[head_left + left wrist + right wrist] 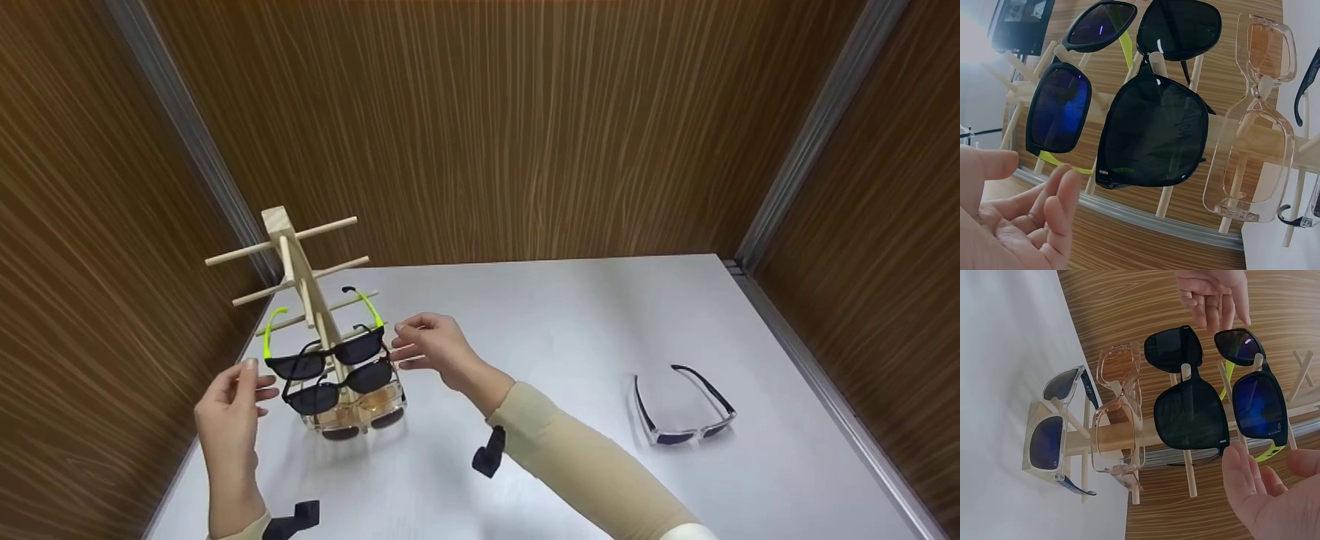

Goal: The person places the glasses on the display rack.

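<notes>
Sunglasses with neon-yellow temples [300, 366] hang on a wooden display stand [276, 220], blue lenses showing in the wrist views. My left hand [231, 405] hovers at their left side, thumb and loosely bent fingers apart. On their other side is my right hand [439, 346], likewise relaxed and holding nothing; its fingertips are close to the frame, and contact is hard to tell. Directly below hang all-black sunglasses [1190, 416]. Lower still are clear-framed glasses with amber lenses [1268, 53] and a clear-framed dark-lensed pair [1047, 441].
Another clear-framed pair with black temples [675, 437] lies unfolded on the white table [555, 330] at the right. Bare wooden pegs [330, 227] stick out from the stand's top. Wood-grain panels [525, 135] enclose the back and sides.
</notes>
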### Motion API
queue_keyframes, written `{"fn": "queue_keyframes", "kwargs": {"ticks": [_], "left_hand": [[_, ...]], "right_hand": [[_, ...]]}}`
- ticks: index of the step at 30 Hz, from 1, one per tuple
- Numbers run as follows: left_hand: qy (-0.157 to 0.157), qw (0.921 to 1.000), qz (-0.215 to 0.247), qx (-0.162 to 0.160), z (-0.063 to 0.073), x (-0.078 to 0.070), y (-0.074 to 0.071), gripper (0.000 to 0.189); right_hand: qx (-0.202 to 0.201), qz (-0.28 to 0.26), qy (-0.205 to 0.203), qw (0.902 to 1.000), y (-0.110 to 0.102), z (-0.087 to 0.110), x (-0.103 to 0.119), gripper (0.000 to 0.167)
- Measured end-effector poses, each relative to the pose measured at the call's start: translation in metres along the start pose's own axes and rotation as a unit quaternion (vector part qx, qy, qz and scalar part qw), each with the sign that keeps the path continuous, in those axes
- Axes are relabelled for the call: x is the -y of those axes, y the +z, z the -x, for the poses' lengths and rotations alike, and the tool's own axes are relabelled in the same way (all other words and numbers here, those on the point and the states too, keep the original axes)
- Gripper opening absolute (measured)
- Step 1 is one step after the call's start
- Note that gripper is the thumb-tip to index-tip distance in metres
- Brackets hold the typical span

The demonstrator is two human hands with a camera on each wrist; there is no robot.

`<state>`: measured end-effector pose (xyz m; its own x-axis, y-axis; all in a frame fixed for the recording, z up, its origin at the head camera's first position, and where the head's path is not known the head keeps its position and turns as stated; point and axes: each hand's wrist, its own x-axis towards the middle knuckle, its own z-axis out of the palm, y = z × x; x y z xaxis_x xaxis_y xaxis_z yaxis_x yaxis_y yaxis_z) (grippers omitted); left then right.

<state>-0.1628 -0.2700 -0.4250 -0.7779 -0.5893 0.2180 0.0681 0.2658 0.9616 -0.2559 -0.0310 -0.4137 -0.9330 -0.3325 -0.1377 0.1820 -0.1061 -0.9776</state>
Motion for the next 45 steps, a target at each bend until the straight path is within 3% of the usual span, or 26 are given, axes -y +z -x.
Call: {"fn": "queue_keyframes", "kwargs": {"ticks": [6, 14, 24, 29, 37, 45], "left_hand": [[0.017, 0.9971, 0.066, -0.033, 0.004, 0.002, 0.001, 0.031], [0.031, 0.9908, 0.118, -0.059, 0.016, 0.005, 0.005, 0.024], [0.060, 0.9916, 0.097, -0.060, 0.030, 0.012, 0.017, 0.027], [0.054, 0.9910, 0.117, -0.036, 0.038, 0.013, 0.023, 0.028], [0.051, 0.9830, 0.175, 0.026, 0.050, 0.018, 0.038, 0.029], [0.038, 0.9787, 0.190, 0.067, 0.063, 0.026, 0.057, 0.025]], "right_hand": [[-0.005, -0.003, -0.003, 1.0000, -0.010, 0.006, 0.000, 0.022], [-0.017, -0.008, -0.009, 0.9998, -0.024, 0.015, -0.008, 0.021], [-0.012, -0.019, -0.018, 0.9996, -0.039, 0.026, -0.019, 0.023], [0.002, -0.026, -0.019, 0.9995, -0.045, 0.033, -0.025, 0.022], [0.014, -0.043, -0.026, 0.9986, -0.053, 0.043, -0.034, 0.023], [0.001, -0.062, -0.030, 0.9976, -0.070, 0.047, -0.047, 0.025]]}}
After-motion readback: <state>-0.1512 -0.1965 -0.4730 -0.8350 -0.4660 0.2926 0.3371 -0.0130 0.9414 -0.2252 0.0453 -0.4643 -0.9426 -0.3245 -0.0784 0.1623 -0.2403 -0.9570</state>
